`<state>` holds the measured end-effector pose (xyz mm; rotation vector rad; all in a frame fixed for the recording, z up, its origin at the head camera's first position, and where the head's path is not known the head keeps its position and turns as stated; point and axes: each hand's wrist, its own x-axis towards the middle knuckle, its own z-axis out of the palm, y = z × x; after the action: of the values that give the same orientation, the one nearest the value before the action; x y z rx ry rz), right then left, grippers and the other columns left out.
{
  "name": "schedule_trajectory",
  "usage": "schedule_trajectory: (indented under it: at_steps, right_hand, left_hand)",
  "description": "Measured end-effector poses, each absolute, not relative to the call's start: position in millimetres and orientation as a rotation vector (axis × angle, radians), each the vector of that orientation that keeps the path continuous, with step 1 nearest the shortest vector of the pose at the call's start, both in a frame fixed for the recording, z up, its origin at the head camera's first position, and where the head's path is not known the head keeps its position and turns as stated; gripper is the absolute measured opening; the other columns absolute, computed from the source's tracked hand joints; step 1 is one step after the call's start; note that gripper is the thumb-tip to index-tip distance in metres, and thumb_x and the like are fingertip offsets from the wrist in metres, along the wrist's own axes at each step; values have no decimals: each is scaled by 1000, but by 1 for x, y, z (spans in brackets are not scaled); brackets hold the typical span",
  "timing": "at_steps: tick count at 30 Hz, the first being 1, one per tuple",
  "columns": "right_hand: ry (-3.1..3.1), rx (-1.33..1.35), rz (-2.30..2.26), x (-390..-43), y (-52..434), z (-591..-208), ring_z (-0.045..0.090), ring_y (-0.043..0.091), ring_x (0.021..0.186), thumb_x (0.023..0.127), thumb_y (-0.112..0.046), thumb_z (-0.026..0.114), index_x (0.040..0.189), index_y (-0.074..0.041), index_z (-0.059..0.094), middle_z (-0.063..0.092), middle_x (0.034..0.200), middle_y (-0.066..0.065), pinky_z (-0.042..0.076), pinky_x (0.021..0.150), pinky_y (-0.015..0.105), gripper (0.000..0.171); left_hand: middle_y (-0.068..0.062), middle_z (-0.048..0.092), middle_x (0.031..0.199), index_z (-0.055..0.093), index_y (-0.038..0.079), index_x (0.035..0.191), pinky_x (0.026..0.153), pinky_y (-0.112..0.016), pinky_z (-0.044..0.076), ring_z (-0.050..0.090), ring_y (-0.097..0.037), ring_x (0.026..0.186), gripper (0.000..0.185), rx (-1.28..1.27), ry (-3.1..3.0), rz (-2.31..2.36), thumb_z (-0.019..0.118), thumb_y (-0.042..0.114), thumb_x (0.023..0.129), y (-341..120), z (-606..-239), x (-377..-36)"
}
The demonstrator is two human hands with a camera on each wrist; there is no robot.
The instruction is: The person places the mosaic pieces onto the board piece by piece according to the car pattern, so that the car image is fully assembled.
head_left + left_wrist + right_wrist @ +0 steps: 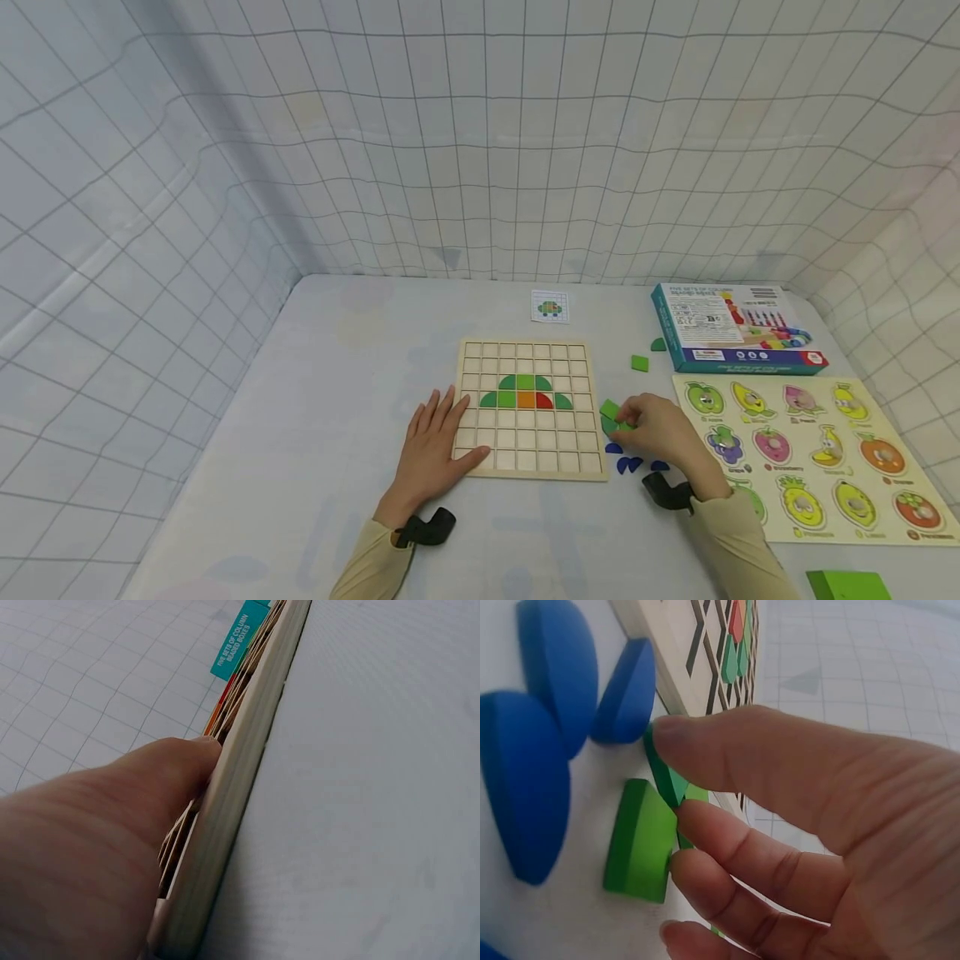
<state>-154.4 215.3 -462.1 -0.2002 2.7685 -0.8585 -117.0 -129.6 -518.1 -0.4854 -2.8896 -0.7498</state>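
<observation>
A square wooden grid board (525, 483) bears green tiles (526, 382), an orange tile (527, 400) and a red one (543, 401). Spread flat, my left hand (431, 454) rests at its left edge; in the left wrist view its thumb (199, 761) lies over the rim. My right hand (660, 429) bends its fingers over loose green pieces right of the board. In the right wrist view its fingertips (694, 870) touch a light green square block (641, 840). A dark green piece (666, 772) shows between thumb and index finger; whether they pinch it is unclear.
Blue pieces (634, 464) lie near the right hand. Another green square (640, 363) and a dark green piece (658, 344) lie farther back. A pattern card (551, 307) lies behind the board. At right are a box (738, 329), a fruit puzzle (817, 458) and a green block (847, 585).
</observation>
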Motion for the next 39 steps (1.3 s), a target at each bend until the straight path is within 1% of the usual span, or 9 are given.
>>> schedule_trajectory:
  at_steps: [4, 11, 16, 24, 39]
  right_hand:
    - [2755, -205, -870, -155, 216, -462, 49, 18, 66, 75, -20, 79, 84, -8, 67, 53, 75, 2, 40, 56, 31, 19]
    - [2780, -227, -864, -156, 217, -463, 48, 17, 66, 73, -28, 82, 82, -9, 66, 54, 75, 0, 40, 57, 31, 27]
    - [2778, -234, -897, -156, 217, -465, 47, 17, 64, 75, -24, 81, 82, -9, 65, 52, 73, 1, 38, 54, 31, 23]
    - [2755, -260, -978, -155, 219, -470, 47, 17, 64, 74, -18, 81, 83, -9, 62, 50, 73, 1, 37, 53, 31, 23]
    - [2731, -223, -1027, -153, 220, -473, 47, 17, 64, 75, -19, 80, 85, -6, 63, 50, 73, 1, 36, 54, 31, 24]
  left_hand:
    - [-14, 23, 154, 36, 10, 147, 112, -47, 7, 11, -31, 142, 79, -495, -2870, -742, 60, 54, 86, -129, -518, -117]
    - [-16, 24, 153, 36, 8, 147, 111, -48, 7, 12, -33, 142, 80, -498, -2862, -734, 61, 53, 85, -130, -516, -118]
    - [-16, 23, 153, 36, 8, 147, 111, -48, 6, 11, -33, 142, 80, -495, -2868, -737, 61, 52, 85, -129, -515, -118]
    - [-17, 24, 153, 36, 8, 147, 111, -48, 7, 11, -33, 142, 81, -501, -2862, -743, 62, 52, 84, -128, -516, -118]
    - [-17, 24, 152, 37, 8, 147, 111, -49, 8, 13, -34, 141, 80, -510, -2848, -722, 61, 53, 85, -129, -519, -118]
